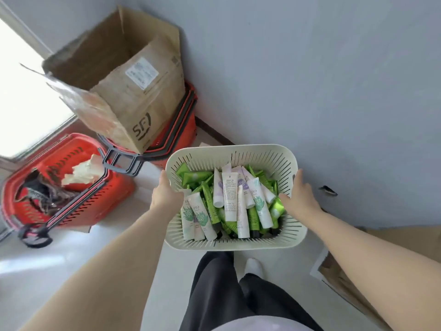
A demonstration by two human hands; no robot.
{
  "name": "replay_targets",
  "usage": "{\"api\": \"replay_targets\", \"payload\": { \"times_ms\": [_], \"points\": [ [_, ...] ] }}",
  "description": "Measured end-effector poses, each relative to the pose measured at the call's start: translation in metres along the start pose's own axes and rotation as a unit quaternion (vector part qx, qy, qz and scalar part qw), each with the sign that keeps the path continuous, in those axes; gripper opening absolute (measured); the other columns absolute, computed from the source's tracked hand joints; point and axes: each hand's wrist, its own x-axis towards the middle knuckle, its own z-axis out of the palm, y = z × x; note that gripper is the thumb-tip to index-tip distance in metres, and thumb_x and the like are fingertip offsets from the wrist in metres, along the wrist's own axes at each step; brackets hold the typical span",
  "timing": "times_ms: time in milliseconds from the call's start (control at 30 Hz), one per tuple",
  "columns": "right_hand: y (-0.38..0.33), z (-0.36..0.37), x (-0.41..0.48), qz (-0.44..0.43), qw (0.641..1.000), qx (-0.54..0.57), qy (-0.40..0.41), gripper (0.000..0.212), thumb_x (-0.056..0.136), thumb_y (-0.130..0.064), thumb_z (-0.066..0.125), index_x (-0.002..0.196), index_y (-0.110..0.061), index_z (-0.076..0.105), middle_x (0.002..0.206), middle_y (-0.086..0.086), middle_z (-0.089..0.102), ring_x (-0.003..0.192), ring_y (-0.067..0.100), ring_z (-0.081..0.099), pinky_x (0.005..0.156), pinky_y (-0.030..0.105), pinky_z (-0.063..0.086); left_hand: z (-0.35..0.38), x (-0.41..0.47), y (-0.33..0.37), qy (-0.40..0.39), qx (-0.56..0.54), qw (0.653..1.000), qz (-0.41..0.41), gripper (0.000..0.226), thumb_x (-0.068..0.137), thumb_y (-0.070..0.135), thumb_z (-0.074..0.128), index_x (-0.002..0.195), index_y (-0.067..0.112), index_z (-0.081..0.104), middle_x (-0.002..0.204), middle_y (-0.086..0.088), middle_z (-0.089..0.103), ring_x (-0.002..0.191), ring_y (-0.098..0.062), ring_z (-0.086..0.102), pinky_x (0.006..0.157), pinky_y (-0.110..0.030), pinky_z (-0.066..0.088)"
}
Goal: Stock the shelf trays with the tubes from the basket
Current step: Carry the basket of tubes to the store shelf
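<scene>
A cream slatted plastic basket (238,151) is held up in front of me above the floor. It is filled with several tubes (230,199), some white with green or lilac prints, some all green, lying jumbled. My left hand (165,194) grips the basket's left rim, thumb inside. My right hand (298,197) grips the right rim, thumb inside and fingers along the outer wall. No shelf trays are in view.
A stack of red shopping baskets (176,137) carries an open cardboard box (124,91) at the upper left. Another red basket (78,187) with paper scraps stands on the floor at left. A grey wall (310,68) lies ahead; flattened cardboard (338,278) lies at lower right.
</scene>
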Motion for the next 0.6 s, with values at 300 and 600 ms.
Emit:
{"api": "replay_targets", "payload": {
  "times_ms": [300,600],
  "points": [
    [-0.074,0.039,-0.065,-0.179,0.977,-0.086,-0.074,0.085,0.089,-0.023,0.058,0.149,-0.019,-0.003,0.145,0.023,0.030,0.124,0.039,0.042,0.096,0.047,0.042,-0.047,-0.128,-0.131,0.125,-0.165,0.967,-0.148,0.058,0.084,0.007,0.065,0.131,0.027,0.038,0.107,-0.003,0.062,0.086,-0.023,0.061,0.062,-0.033,0.051],
    [-0.135,0.139,-0.190,-0.303,0.918,-0.177,-0.185,0.088,0.091,-0.023,0.054,0.150,-0.017,-0.011,0.147,0.027,0.024,0.128,0.039,0.037,0.101,0.046,0.038,-0.069,-0.274,-0.294,0.236,-0.238,0.900,-0.280,0.066,0.082,0.015,0.068,0.138,0.030,0.036,0.089,0.008,0.056,0.082,-0.018,0.059,0.072,-0.036,0.053]
  ]
}}
